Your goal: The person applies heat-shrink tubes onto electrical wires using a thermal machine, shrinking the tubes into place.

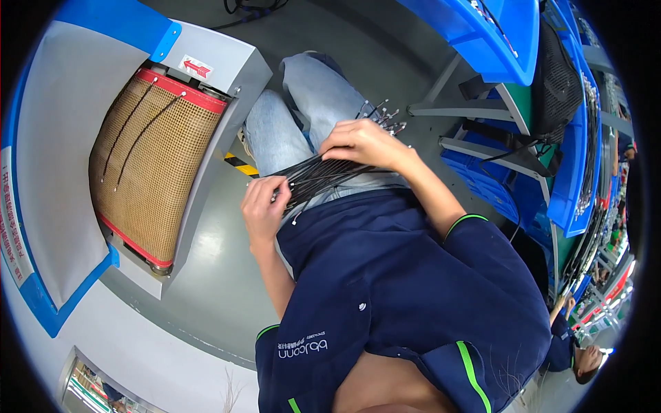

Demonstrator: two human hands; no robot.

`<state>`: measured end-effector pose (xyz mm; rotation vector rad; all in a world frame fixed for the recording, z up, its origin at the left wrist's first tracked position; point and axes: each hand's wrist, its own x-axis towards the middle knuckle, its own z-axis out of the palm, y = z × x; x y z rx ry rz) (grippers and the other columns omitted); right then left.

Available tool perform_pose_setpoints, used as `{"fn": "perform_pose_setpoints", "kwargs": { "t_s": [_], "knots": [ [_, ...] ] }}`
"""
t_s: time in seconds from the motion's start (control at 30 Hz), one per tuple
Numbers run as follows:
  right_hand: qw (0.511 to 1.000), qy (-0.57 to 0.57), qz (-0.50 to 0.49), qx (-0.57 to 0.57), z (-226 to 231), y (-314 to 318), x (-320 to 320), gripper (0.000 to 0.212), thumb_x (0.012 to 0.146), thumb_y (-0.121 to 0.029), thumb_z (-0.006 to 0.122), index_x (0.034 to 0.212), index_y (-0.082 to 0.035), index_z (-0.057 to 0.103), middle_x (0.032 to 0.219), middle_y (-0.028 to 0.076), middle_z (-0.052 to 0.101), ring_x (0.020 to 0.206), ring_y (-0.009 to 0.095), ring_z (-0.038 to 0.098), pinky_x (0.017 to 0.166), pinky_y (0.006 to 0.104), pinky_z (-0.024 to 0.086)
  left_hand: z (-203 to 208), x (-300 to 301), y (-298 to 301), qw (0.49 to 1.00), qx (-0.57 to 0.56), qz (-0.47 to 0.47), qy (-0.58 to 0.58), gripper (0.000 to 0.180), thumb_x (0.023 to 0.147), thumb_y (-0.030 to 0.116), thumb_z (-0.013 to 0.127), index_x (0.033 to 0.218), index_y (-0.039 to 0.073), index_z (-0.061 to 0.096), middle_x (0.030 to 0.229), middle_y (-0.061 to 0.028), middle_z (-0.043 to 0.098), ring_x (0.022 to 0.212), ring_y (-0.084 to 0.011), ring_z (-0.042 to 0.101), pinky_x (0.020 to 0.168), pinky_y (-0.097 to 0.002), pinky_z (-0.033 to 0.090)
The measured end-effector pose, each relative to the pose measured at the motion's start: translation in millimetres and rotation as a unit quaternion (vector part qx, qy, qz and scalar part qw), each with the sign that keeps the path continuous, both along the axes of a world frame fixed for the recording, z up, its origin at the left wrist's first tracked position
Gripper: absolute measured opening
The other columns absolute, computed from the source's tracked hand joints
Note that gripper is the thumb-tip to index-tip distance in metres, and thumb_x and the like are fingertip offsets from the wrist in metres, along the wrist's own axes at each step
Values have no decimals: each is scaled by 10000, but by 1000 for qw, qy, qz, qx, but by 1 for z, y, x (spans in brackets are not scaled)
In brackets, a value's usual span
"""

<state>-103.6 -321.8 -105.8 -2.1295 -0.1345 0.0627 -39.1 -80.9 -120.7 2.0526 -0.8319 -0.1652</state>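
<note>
Across my lap, at twelve o'clock, lies a bundle of black cables [322,175]. My left hand [264,205] curls nearly closed around its eight-o'clock end; my right hand [365,142] grips it, fingers bent, toward two o'clock. The mesh belt [155,199] sits at ten.

- White sticker [196,67] with a red arrow pointing left — on the grey machine housing [239,63].
- White label strip [15,217] with reddish characters, on the blue-edged cover [69,151] at far left.
- White lettering [303,349] on the navy shirt [441,296] — upside down, large letters beside a smaller line.
- Small white mark [362,306], also on the shirt.
</note>
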Motion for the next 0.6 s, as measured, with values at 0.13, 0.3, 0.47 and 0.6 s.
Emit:
{"fn": "perform_pose_setpoints", "kwargs": {
  "t_s": [0.13,0.3,0.47,0.6],
  "knots": [
    [997,-35,-29,-65,-5,-29,-7,125,761,-134,709,854,-54,687,760,47,651,726,210,600,662,325,494,-3,9,26,998,30,49,-8,150,684,-39,700,808,27,646,785,-80,652,722,-219,614,638,-307,487],
    [996,11,-71,-59,-9,-49,-18,127,798,-175,677,878,-75,678,785,48,637,732,222,606,641,326,493,-10,15,47,993,68,102,1,144,699,-34,698,820,26,649,783,-83,642,710,-205,590,612,-295,472],
    [993,48,-103,-16,-11,-57,-21,138,813,-130,674,924,-48,670,830,62,640,751,196,623,636,301,496,-17,16,60,988,75,133,-2,128,715,-30,689,823,22,641,786,-79,641,704,-197,586,611,-287,473],
    [993,2,-118,-10,-14,-55,-21,127,797,-80,687,916,-36,675,812,63,647,751,181,627,627,288,497,-19,15,60,988,82,133,14,126,719,-34,683,822,21,637,782,-74,642,698,-189,585,616,-283,475]
  ]
}}
